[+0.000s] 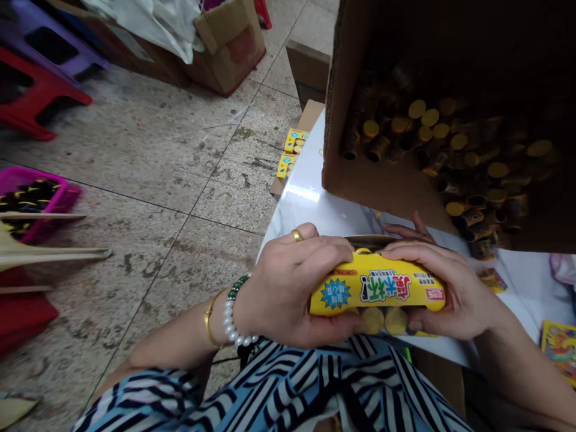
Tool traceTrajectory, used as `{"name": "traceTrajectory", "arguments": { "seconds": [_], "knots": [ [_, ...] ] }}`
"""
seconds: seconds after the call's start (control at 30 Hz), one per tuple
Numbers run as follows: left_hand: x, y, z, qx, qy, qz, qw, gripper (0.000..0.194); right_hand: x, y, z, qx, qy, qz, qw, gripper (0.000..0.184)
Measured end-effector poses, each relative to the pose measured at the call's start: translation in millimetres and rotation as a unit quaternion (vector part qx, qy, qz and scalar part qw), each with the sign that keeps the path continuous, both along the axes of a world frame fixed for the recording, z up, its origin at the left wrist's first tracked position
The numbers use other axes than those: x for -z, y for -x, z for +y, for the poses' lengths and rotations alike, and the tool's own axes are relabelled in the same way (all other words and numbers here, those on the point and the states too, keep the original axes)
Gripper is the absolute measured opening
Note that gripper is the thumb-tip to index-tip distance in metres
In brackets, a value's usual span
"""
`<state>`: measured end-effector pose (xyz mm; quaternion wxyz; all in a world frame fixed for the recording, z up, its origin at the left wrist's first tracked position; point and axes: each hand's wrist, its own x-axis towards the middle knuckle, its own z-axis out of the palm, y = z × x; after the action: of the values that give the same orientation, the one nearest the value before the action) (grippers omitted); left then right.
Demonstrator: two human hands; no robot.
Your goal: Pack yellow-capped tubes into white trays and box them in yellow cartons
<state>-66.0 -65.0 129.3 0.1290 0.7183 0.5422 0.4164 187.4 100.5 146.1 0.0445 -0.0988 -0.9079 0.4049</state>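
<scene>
Both my hands grip a yellow printed carton (382, 287) close to my body, above the table's near edge. My left hand (299, 282) wraps its left end, thumb underneath and fingers over the top. Around the right end closes my right hand (454, 288), its thumb also along the lower side. Small round yellow-capped cups (384, 321) show in the carton's lower opening, and part of another shows at its top. Behind the carton, a large cardboard box (360, 180) lies with its open side toward me, holding many small dark cups with yellow caps (459, 142).
A white marble-look table (306, 192) carries the box. Flat yellow cartons (294, 141) are beyond its left edge. On the floor at left are a pink basket (67, 195), a red stool (45, 90) and a purple stool (72, 51). A colourful packet (560, 348) is at right.
</scene>
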Motion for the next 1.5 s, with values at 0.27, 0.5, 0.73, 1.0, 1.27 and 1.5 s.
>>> {"name": "traceTrajectory", "arguments": {
  "seconds": [0.27, 0.5, 0.73, 1.0, 1.27, 1.5],
  "knots": [
    [-6.6, 3.4, 4.5, -0.030, 0.085, 0.028, 0.996, 0.047, 12.2, -2.0, -13.7, 0.129, 0.050, 0.059, 0.989, 0.056],
    [2.3, 7.6, -1.6, -0.015, 0.026, 0.013, 0.999, 0.052, -2.0, -2.4, -18.4, 0.126, -0.070, 0.053, 0.988, 0.054],
    [14.1, 15.4, -16.7, -0.120, -0.012, -0.067, 0.990, 0.056, 6.7, -11.9, -20.1, 0.188, -0.011, 0.015, 0.982, 0.052],
    [12.4, -4.9, -23.9, -0.163, 0.032, -0.128, 0.978, 0.064, 16.5, -15.9, -23.4, 0.197, 0.016, 0.055, 0.979, 0.053],
    [7.1, -1.1, -16.9, -0.115, -0.012, -0.043, 0.992, 0.057, 22.0, -16.0, -21.5, 0.150, -0.002, 0.109, 0.983, 0.054],
    [0.3, -3.2, -17.6, -0.133, 0.045, -0.016, 0.990, 0.060, 25.7, -18.6, -21.0, 0.156, -0.002, 0.132, 0.979, 0.052]
  ]
}}
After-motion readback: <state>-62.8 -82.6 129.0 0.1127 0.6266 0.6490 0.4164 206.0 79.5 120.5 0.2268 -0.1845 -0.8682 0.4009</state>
